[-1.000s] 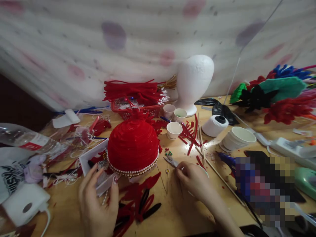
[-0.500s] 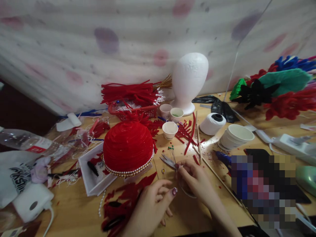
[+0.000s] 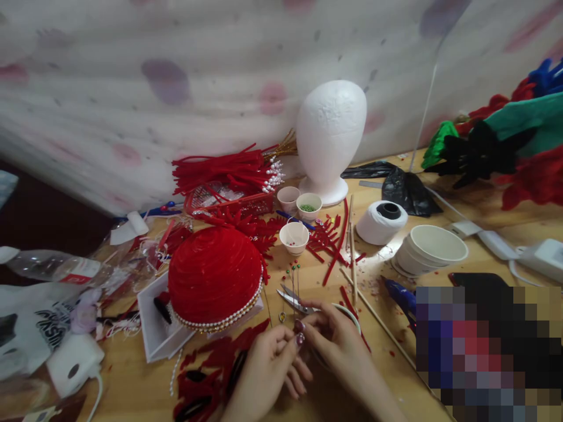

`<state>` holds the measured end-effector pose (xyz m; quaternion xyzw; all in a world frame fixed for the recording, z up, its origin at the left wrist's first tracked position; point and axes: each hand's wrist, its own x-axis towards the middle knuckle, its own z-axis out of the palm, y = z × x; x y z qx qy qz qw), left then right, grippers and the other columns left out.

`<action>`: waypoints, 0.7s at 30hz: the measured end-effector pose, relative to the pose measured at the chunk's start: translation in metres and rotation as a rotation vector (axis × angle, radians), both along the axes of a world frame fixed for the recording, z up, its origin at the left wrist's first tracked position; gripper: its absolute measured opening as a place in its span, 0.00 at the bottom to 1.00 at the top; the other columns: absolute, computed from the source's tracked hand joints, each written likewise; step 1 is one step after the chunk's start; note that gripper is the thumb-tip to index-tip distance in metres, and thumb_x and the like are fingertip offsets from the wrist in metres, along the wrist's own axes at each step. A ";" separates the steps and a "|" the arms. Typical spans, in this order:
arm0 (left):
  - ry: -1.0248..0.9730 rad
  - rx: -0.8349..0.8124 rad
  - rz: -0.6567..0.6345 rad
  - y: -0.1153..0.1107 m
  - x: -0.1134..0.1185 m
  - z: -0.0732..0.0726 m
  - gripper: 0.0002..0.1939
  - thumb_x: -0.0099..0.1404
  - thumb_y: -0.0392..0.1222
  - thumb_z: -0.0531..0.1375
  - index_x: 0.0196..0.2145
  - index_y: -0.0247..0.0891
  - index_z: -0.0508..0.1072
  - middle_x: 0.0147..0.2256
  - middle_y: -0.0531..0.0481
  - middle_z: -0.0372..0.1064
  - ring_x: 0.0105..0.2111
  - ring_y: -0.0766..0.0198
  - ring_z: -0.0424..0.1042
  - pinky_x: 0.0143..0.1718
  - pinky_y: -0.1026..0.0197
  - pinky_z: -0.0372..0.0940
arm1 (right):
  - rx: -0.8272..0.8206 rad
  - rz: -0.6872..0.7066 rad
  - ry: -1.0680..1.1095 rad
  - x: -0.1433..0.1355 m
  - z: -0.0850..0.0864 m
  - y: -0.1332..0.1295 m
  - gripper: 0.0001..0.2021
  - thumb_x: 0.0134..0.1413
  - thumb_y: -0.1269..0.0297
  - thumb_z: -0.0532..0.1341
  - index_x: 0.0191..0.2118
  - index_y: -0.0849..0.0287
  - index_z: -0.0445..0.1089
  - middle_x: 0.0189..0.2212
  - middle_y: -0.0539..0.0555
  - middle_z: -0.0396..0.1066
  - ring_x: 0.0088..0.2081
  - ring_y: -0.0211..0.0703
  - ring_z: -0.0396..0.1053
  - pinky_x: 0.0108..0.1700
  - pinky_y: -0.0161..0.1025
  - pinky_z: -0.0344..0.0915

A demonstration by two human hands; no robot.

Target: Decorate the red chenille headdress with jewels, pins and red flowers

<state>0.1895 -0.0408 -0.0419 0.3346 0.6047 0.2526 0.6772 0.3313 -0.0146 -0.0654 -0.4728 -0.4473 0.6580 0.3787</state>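
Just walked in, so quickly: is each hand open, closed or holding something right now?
Left hand: fingers curled; whether it holds anything cannot be told.
Right hand: fingers bent, tips close to the left's; anything held cannot be made out.

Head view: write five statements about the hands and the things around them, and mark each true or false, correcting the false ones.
1. The left hand and the right hand are close together, near the scissors. True.
2. A row of white beads runs along the lower edge of the red dome. True.
3. The left hand rests on the red dome. False: it is beside the right hand, apart from the dome.
4. In the picture, the white spool is to the right of the white foam head. True.
5. The red dome sits on top of the white foam head. False: it is apart from it, to the left and nearer the camera.
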 end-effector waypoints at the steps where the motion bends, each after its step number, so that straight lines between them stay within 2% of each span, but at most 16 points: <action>1: 0.021 0.004 0.003 -0.001 0.000 -0.001 0.29 0.53 0.69 0.60 0.29 0.38 0.65 0.19 0.50 0.73 0.14 0.70 0.67 0.15 0.70 0.60 | 0.001 0.002 0.000 0.001 -0.001 0.000 0.17 0.55 0.57 0.61 0.47 0.60 0.65 0.27 0.51 0.74 0.30 0.43 0.74 0.34 0.38 0.68; 6: 0.221 0.115 0.036 -0.002 -0.008 -0.007 0.22 0.62 0.62 0.56 0.29 0.38 0.66 0.22 0.47 0.76 0.15 0.69 0.69 0.14 0.71 0.57 | 0.031 -0.015 -0.098 0.007 -0.004 0.001 0.14 0.56 0.58 0.59 0.46 0.59 0.66 0.28 0.50 0.71 0.26 0.40 0.69 0.27 0.35 0.63; 12: 0.272 0.159 0.154 -0.001 -0.018 0.001 0.25 0.58 0.66 0.57 0.27 0.39 0.65 0.19 0.49 0.74 0.14 0.68 0.67 0.13 0.71 0.57 | 0.141 -0.115 -0.159 0.014 -0.004 -0.001 0.14 0.60 0.55 0.56 0.47 0.58 0.65 0.30 0.51 0.70 0.32 0.42 0.70 0.35 0.37 0.66; 16: 0.274 0.195 0.205 -0.003 -0.025 0.000 0.26 0.58 0.68 0.56 0.27 0.39 0.65 0.19 0.50 0.73 0.14 0.69 0.67 0.13 0.71 0.56 | 0.071 -0.130 -0.135 0.017 0.000 -0.006 0.15 0.60 0.50 0.56 0.45 0.56 0.63 0.30 0.51 0.67 0.25 0.38 0.65 0.24 0.33 0.62; 21: 0.211 0.179 0.170 -0.002 -0.034 -0.003 0.28 0.55 0.70 0.56 0.27 0.39 0.63 0.17 0.51 0.72 0.12 0.71 0.64 0.11 0.72 0.52 | 0.094 -0.332 -0.224 0.020 0.010 -0.011 0.18 0.56 0.47 0.59 0.44 0.55 0.64 0.27 0.50 0.66 0.22 0.38 0.63 0.19 0.32 0.57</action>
